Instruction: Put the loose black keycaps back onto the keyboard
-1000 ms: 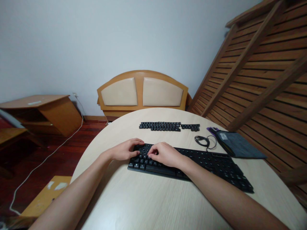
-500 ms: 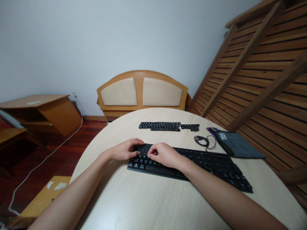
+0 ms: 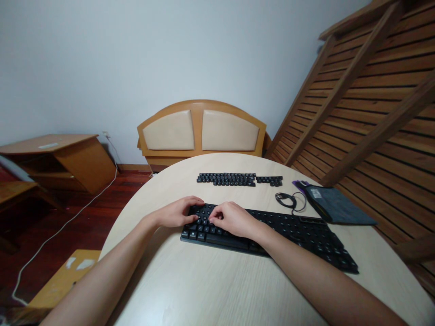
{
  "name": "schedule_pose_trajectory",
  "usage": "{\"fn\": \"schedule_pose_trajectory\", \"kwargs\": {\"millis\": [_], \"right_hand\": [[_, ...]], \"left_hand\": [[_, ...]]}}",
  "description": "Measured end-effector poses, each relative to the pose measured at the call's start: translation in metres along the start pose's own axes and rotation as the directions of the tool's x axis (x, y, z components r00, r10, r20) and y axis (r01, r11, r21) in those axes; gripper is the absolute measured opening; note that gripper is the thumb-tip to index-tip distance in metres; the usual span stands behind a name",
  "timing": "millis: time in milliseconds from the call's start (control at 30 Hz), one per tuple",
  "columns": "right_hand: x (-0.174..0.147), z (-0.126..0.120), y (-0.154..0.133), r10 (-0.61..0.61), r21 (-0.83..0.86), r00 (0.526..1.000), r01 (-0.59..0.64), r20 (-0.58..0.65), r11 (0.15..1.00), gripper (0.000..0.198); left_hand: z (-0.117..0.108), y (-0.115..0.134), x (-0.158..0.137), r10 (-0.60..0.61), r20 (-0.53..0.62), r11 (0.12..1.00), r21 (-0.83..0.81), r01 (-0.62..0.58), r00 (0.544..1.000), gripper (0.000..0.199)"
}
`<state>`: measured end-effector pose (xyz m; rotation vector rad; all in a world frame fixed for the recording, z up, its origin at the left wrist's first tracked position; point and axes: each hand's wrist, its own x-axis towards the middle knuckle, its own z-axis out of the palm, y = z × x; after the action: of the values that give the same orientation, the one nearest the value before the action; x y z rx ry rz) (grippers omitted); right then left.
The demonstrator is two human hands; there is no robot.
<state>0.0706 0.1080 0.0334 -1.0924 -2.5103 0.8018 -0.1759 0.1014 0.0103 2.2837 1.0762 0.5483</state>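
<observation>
A black keyboard (image 3: 231,242) lies at a slant across the table, with keycaps on its front left keys and bare key posts over much of the rest. My left hand (image 3: 175,213) grips its left end, fingers at the back corner and thumb on the near keys. Over the keyboard's left part, my right hand (image 3: 233,219) is closed in a pinch, fingertips down among the keys. Whatever is between those fingertips is hidden. Beyond the keyboard, loose black keycaps (image 3: 226,179) sit in rows, with a smaller group of keycaps (image 3: 269,180) to their right.
A coiled black cable (image 3: 287,199) lies behind the keyboard. Right of it is a dark grey pouch (image 3: 340,206) with a purple edge. The round pale table (image 3: 204,290) stands before a padded headboard (image 3: 202,129). Wooden slats (image 3: 367,113) lean at the right.
</observation>
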Motion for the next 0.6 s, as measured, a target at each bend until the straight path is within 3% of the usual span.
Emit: {"fn": "schedule_pose_trajectory", "kwargs": {"millis": [600], "right_hand": [[0.003,0.003,0.011,-0.038,0.087,0.999,0.039,-0.015,0.995,0.017]], "left_hand": [[-0.001,0.0,0.0,0.003,0.016,1.0,0.003,-0.003,1.0,0.045]]}}
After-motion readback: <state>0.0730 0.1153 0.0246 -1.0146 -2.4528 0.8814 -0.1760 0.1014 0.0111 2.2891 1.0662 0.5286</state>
